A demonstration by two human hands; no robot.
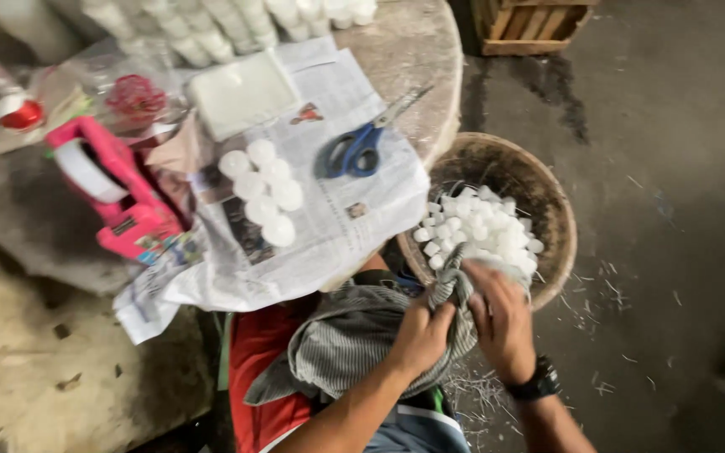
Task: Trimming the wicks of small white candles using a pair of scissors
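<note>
My left hand point(419, 334) grips a bunched grey striped cloth point(354, 335) that lies over my lap. My right hand point(503, 323) presses against the twisted end of the same cloth, fingers curled around it, a black watch on its wrist. Both hands are just at the near rim of a round woven basket point(557, 210) on the floor, filled with several small white round pieces point(484, 228). More white round pieces point(263, 191) lie in a cluster on a sheet of newspaper point(337, 226) on the round stone table.
Blue-handled scissors point(362, 143) lie on the newspaper. A pink tape dispenser point(115, 189) sits at the table's left, a white flat block point(243, 91) behind the cluster, and rows of white cups point(211, 33) at the back. A wooden crate point(530, 25) stands on the dark floor.
</note>
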